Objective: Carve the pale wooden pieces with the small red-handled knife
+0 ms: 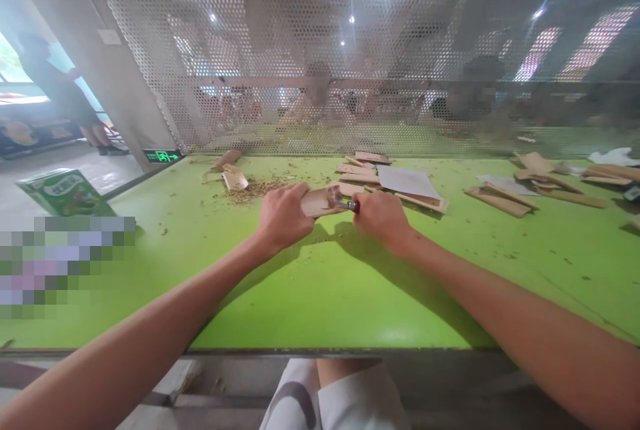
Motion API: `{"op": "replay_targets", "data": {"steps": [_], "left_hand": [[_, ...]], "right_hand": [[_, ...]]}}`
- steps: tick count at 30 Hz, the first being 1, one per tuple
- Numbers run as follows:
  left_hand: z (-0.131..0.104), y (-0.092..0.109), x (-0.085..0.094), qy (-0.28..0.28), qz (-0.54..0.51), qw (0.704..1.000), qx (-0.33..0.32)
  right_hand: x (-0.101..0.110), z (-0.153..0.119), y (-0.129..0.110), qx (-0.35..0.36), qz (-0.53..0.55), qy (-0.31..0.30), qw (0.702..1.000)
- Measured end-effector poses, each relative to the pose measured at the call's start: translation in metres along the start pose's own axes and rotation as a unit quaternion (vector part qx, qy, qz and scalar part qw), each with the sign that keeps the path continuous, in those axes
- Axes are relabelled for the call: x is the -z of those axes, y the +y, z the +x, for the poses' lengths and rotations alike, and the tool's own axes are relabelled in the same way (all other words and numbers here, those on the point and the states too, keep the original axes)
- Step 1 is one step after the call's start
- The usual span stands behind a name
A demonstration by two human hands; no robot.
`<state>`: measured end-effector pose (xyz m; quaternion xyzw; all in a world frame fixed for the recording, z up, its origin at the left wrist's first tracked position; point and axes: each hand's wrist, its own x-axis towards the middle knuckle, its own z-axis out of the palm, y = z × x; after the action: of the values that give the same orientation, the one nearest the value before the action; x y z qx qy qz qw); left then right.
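Between my hands, just above the green table, is a pale wooden piece [317,203]. My left hand [286,213] is closed around its left end. In my right hand [383,217] is the dark handle of a small metal tool [350,205], whose blade meets the right end of the wood. The exact shape of the blade is too small to tell. Wood shavings [255,190] are heaped just beyond my left hand, beside a light curved wooden piece [235,178].
The green table [320,310] has a perforated metal screen [280,70] along its back. Flat wooden pieces [503,200] and white paper [407,181] lie behind and right of my hands. A green box [65,192] stands at the left. A person [63,83] stands far left.
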<state>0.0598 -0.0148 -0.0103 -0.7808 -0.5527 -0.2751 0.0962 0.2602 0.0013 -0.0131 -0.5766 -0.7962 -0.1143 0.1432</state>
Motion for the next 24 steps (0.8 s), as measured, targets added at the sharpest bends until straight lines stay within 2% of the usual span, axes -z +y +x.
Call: {"op": "replay_targets", "data": {"steps": [3, 7, 11, 14, 19, 24], "left_hand": [[0.0001, -0.0006, 0.0030, 0.000, 0.001, 1.000, -0.010], [0.0031, -0.0037, 0.0084, 0.007, 0.075, 0.992, -0.100], [0.0032, -0.0035, 0.0071, -0.004, 0.097, 0.983, -0.153], [0.0012, 0.0006, 0.0056, 0.009, 0.075, 0.987, -0.141], [-0.0013, 0.0051, 0.0072, 0.038, 0.011, 0.997, -0.061], [-0.0029, 0.0015, 0.0024, 0.030, -0.016, 0.999, -0.032]], "right_hand": [[0.0027, 0.0002, 0.0018, 0.012, 0.034, -0.027, 0.999], [0.0047, 0.0003, 0.0030, 0.051, 0.049, -0.098, 0.993], [0.0025, 0.0009, 0.0036, 0.074, 0.014, -0.112, 0.991], [0.0020, 0.0010, 0.0041, 0.064, -0.002, -0.090, 0.994], [0.0023, -0.0011, 0.0037, 0.027, -0.007, -0.026, 0.999], [-0.0032, -0.0060, -0.0007, 0.011, -0.020, -0.011, 1.000]]}}
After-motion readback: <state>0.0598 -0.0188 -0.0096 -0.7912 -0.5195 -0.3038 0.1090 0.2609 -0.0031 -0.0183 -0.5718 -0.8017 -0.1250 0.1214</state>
